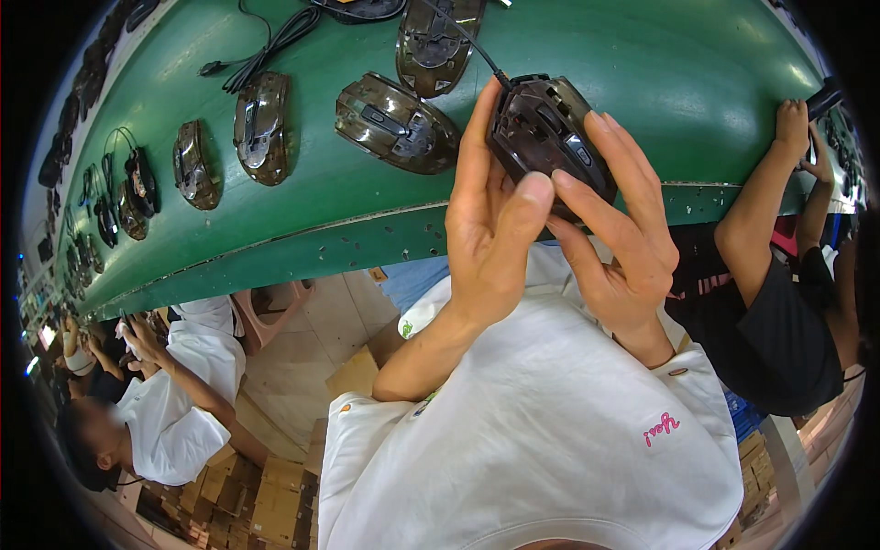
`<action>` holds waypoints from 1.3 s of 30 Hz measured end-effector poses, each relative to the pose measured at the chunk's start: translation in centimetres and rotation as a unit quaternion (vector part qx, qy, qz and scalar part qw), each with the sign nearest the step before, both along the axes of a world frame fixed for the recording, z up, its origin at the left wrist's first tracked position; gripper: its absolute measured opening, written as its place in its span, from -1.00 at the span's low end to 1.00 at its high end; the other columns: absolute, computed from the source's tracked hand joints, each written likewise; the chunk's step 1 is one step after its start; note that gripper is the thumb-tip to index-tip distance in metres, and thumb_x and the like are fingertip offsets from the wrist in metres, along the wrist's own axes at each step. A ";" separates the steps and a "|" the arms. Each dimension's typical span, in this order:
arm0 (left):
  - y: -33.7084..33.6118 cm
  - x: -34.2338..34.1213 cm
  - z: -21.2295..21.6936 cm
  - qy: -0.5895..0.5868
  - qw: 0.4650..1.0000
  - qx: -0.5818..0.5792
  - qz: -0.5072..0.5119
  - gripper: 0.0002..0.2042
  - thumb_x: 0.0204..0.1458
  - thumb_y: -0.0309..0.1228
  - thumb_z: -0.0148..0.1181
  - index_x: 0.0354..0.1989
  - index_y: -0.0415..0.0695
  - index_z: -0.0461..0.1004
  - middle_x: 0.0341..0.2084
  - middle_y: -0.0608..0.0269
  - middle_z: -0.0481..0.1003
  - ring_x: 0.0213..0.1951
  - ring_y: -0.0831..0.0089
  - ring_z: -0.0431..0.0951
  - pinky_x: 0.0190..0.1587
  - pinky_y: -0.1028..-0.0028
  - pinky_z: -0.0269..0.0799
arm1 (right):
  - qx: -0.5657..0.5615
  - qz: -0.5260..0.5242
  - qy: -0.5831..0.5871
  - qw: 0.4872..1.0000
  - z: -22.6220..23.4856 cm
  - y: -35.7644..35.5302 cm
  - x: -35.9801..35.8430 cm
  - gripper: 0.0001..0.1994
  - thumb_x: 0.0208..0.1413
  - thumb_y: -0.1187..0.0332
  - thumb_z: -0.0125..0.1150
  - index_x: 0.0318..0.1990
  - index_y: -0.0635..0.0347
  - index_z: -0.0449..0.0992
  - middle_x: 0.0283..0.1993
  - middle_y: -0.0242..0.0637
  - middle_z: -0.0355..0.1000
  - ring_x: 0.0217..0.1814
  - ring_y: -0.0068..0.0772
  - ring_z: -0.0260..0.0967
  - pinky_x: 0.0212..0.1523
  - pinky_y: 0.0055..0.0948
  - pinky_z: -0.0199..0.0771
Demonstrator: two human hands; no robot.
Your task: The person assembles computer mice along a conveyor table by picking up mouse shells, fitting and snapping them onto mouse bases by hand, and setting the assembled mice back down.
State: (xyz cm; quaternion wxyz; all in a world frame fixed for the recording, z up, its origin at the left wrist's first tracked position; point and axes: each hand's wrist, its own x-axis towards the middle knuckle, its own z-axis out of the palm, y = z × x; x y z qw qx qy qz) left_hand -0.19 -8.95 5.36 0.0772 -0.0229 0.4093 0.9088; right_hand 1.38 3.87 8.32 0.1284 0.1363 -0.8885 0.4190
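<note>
Green belt [642, 64]: landmark; wide curved conveyor surface across the upper frame, near edge toward the person.
Co-workers: one in a white top [188, 403] below the belt's left end; one in a dark top [779, 321] at its right end, arm up to the belt edge.
Cartons [275, 500]: stacked on the floor below the belt.
Loose mouse shells: brown translucent, lying on the belt left of the held unit; nearest one [396, 124] just beside it.
Dark mouse [548, 133]: held over the belt's near edge, long axis tilted up-left to down-right, cable leaving its upper-left end across the belt.
Left hand [490, 238]: fingers closed on the mouse's left side, thumb at its lower end.
Right hand [619, 225]: fingers wrapped over the right side; both hands equally close.
Obstruction: none between fingers and mouse.
</note>
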 end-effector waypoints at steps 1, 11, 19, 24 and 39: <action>0.0 0.0 0.0 0.000 1.000 0.000 0.000 -0.34 0.34 -0.40 -0.07 0.57 -0.21 -0.12 0.33 -0.08 0.32 0.26 0.25 0.42 0.31 0.35 0.32 | 0.000 0.000 0.000 1.000 -0.1 -0.1 0.0 -0.61 -0.06 0.56 0.42 0.01 0.12 0.69 0.36 0.08 0.39 0.40 0.18 0.32 0.36 -0.04 0.41; -0.2 0.2 -0.2 0.001 0.998 0.048 0.033 -0.37 0.47 -0.15 -0.19 0.59 -0.16 -0.16 0.35 -0.10 0.31 0.24 0.24 0.46 0.28 0.33 0.40 | -0.031 0.001 -0.001 1.000 0.1 -1.4 0.6 -0.65 0.00 0.56 0.40 0.00 0.15 0.69 0.34 0.12 0.39 0.38 0.23 0.35 0.37 0.02 0.44; -0.7 0.9 -0.8 0.022 0.996 0.077 0.047 -0.37 0.46 -0.13 -0.19 0.59 -0.13 -0.16 0.38 -0.13 0.28 0.29 0.18 0.43 0.30 0.28 0.41 | -0.042 0.019 0.040 0.998 -0.4 -2.3 1.0 -0.69 0.02 0.56 0.36 -0.03 0.17 0.68 0.33 0.15 0.40 0.31 0.28 0.40 0.34 0.11 0.47; -1.4 1.4 -1.1 0.036 0.996 0.075 0.032 -0.36 0.45 -0.11 -0.17 0.59 -0.11 -0.15 0.41 -0.16 0.23 0.36 0.08 0.35 0.36 0.19 0.35 | -0.046 0.023 0.043 0.998 -0.4 -2.4 1.4 -0.69 0.02 0.57 0.35 -0.03 0.18 0.68 0.33 0.15 0.40 0.30 0.31 0.40 0.33 0.15 0.47; -2.3 1.9 -1.7 0.073 0.996 0.051 -0.009 -0.34 0.41 -0.09 -0.04 0.59 0.02 -0.08 0.56 0.06 -0.08 0.48 -0.20 0.09 0.46 -0.11 0.11 | -0.087 0.028 0.047 0.995 -0.2 -2.4 1.8 -0.67 0.01 0.59 0.32 -0.02 0.20 0.68 0.32 0.19 0.39 0.28 0.38 0.40 0.30 0.17 0.50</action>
